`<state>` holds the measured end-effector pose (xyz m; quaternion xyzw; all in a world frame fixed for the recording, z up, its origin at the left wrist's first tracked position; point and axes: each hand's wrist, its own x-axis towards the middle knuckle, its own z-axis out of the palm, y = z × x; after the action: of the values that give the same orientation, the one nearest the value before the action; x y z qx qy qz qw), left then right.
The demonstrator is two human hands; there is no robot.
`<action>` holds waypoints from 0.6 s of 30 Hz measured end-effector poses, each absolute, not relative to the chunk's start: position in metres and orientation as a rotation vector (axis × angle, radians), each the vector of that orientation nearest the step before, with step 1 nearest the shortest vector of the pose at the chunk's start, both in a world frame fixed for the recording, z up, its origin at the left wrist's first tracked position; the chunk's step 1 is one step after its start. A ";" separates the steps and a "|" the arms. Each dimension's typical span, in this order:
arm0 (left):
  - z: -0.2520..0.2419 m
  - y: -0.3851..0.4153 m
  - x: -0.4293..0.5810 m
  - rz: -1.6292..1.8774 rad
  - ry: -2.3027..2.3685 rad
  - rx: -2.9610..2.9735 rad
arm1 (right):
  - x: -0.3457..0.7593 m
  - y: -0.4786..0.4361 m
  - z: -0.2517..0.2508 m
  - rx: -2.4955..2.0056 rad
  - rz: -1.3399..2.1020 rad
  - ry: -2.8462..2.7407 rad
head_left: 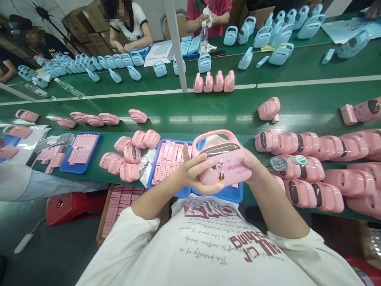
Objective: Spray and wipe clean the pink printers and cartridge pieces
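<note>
Between my two hands I hold a pink handled case (228, 169) with a cartoon mouse print, a dark glossy strip and a loop handle at its top. My left hand (198, 172) grips its left side and underside, fingers across the front. My right hand (251, 165) is closed round its right edge; some of those fingers are hidden behind it. Something white, perhaps a cloth, shows through the handle opening. Beneath the case lies a blue tray (233, 194), mostly covered. Just left stands another blue tray (155, 169) with rows of small pink parts (169, 157).
Pink cases (315, 145) crowd the bench on my right, and a smaller cluster (129, 153) sits left. Across the green conveyor (166, 103) are blue cases (205, 62), a bottle (204, 39) and other people. A carton (102, 222) of pink parts stands below the bench.
</note>
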<state>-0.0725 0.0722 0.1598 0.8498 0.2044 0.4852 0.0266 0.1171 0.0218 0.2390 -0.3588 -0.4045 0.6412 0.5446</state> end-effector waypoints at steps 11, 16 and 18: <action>0.190 0.046 -0.038 1.047 0.704 1.376 | 0.083 0.008 0.190 -1.020 0.558 -0.872; 0.194 0.054 -0.031 1.015 0.688 1.195 | 0.075 -0.002 0.170 -1.022 0.341 -0.896; 0.196 0.057 -0.032 0.986 0.697 1.200 | 0.082 -0.008 0.162 -1.101 0.415 -0.909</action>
<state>-0.0321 0.0573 0.1962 0.5303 0.3078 0.4356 0.6591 0.0815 -0.0080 0.1617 -0.5012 -0.4138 0.1887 0.7361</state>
